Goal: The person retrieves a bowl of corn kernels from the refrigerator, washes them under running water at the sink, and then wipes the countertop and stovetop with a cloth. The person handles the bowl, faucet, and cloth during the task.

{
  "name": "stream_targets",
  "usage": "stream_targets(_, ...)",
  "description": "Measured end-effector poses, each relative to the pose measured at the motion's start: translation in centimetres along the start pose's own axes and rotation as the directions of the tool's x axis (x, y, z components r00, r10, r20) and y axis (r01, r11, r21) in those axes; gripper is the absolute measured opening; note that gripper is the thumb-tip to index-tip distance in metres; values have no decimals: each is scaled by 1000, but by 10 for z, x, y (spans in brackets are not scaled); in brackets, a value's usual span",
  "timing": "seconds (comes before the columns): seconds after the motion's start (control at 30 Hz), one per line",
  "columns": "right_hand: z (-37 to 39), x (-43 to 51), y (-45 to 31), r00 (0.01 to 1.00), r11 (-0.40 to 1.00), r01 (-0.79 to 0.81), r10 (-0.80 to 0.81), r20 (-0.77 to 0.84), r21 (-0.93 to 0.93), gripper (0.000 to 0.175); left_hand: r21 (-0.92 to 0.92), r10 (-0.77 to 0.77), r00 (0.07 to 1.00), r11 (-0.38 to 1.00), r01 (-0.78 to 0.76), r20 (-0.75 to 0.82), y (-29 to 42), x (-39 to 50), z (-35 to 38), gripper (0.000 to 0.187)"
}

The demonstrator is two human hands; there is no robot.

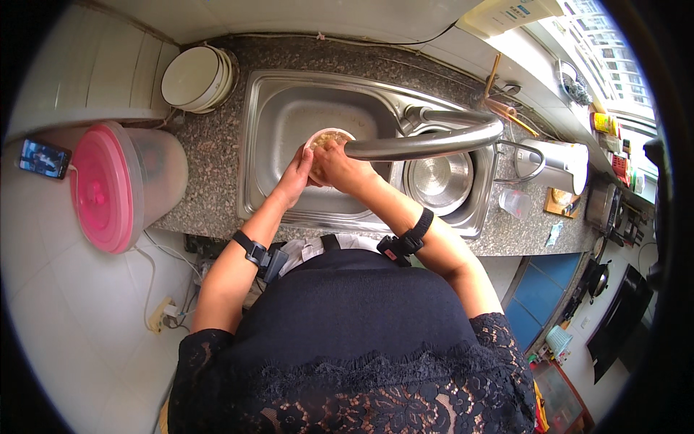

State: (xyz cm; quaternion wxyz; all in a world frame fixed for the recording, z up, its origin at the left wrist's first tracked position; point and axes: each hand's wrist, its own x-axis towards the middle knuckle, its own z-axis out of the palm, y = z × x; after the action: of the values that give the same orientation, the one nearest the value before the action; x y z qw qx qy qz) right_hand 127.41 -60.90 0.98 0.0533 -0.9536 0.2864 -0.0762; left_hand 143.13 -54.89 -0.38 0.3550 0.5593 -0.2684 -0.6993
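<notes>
Over the left basin of a stainless steel sink [282, 103], my left hand [295, 176] grips the side of a small round bowl [327, 130] with a pale rim. Small light-coloured pieces of food [332, 136] lie in it. My right hand [341, 168] reaches into the bowl, its fingers among the pieces; the fingertips are partly hidden, so whether they pinch anything does not show. The steel faucet [434, 146] arches beside my right hand and covers part of the view near it.
A metal pot or basin [438, 182] sits in the right basin. Stacked white bowls [192, 78] stand at the back left, near a clear bucket with a pink lid [103, 187]. Right of the sink are a white kettle-like container [550, 165] and a clear cup [514, 203].
</notes>
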Motion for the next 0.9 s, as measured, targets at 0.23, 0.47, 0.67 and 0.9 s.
stream_targets(0.23, -74, -7, 5, 982, 918, -188, 162, 101, 350, 27, 33, -43, 999, 999, 43, -21, 2, 0, -3, 72)
stream_targets(0.47, -85, -15, 32, 903, 650, -314, 429, 6, 692, 10, 10, 7, 999, 1000, -7, -53, -3, 3, -10, 64)
stream_targets(0.67, -64, -33, 42, 849, 688, -421, 528, -9, 591, 12, 12, 0, 996, 1000, 1, -84, -6, -6, -14, 65)
stream_targets(0.9, -43, -31, 18, 881, 547, -258, 471, -38, 796, 14, 41, -53, 996, 998, 56, -78, -3, -11, -15, 67)
